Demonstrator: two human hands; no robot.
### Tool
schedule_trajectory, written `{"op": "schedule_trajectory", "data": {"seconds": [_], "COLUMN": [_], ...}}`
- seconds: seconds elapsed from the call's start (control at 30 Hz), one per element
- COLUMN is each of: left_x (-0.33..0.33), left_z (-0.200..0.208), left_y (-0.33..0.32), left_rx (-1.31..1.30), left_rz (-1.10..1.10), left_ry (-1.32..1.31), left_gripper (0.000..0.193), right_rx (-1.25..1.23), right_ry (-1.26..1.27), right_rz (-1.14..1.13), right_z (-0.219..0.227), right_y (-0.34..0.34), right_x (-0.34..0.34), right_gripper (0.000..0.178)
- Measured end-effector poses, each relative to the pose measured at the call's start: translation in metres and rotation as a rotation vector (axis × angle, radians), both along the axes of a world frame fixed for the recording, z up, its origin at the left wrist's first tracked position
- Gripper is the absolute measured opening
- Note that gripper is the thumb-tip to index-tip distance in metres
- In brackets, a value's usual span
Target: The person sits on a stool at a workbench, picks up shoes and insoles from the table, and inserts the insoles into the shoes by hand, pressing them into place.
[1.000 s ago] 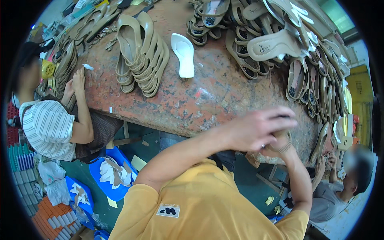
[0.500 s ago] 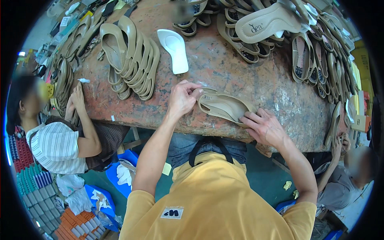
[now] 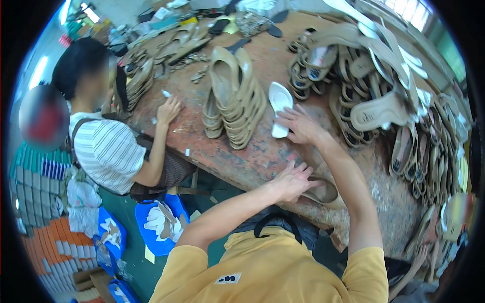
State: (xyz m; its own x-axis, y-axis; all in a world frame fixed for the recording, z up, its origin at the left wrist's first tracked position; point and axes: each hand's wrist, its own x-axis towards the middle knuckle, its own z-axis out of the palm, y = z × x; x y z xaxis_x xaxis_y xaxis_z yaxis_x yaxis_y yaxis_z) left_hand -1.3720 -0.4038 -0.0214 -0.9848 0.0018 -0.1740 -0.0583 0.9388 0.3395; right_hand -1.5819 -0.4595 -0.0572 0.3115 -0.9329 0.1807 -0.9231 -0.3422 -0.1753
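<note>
My left hand (image 3: 294,182) is closed on the end of a tan slingback shoe (image 3: 328,193) lying at the table's near edge. Part of that shoe is hidden behind my left fingers and right forearm. Farther up the table, my right hand (image 3: 301,126) reaches out with its fingers spread over the lower part of a white sole-shaped piece (image 3: 280,96). The fingertips lie at this piece, but I cannot tell whether they grip it. Left of it stands a row of tan shoes (image 3: 237,108) nested into one another.
Tan insoles (image 3: 379,112) and sandals (image 3: 404,151) heap up at the right of the worn table (image 3: 177,126). A person in a striped shirt (image 3: 108,149) works at the left. Blue bins (image 3: 159,230) with white scraps stand on the floor. Another person's arm (image 3: 417,265) shows at lower right.
My right hand has left the shoe and moved forward to the white piece. My left hand keeps hold of the shoe. The whole view has turned, bringing the left person further in.
</note>
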Motion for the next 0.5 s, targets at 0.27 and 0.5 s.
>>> {"op": "schedule_trajectory", "data": {"seconds": [0.27, 0.5], "left_x": [0.193, 0.106], "left_z": [0.056, 0.015], "left_y": [-0.100, -0.275], "left_rx": [0.565, 0.077], "left_rz": [0.635, 1.245], "left_ry": [0.613, 1.396], "left_gripper": [0.068, 0.075], "right_rx": [0.326, 0.021], "right_ry": [-0.893, -1.537], "right_rz": [-0.383, -0.445], "right_z": [0.007, 0.028], "right_y": [0.128, 0.174], "right_x": [0.016, 0.055], "right_gripper": [0.033, 0.035]}}
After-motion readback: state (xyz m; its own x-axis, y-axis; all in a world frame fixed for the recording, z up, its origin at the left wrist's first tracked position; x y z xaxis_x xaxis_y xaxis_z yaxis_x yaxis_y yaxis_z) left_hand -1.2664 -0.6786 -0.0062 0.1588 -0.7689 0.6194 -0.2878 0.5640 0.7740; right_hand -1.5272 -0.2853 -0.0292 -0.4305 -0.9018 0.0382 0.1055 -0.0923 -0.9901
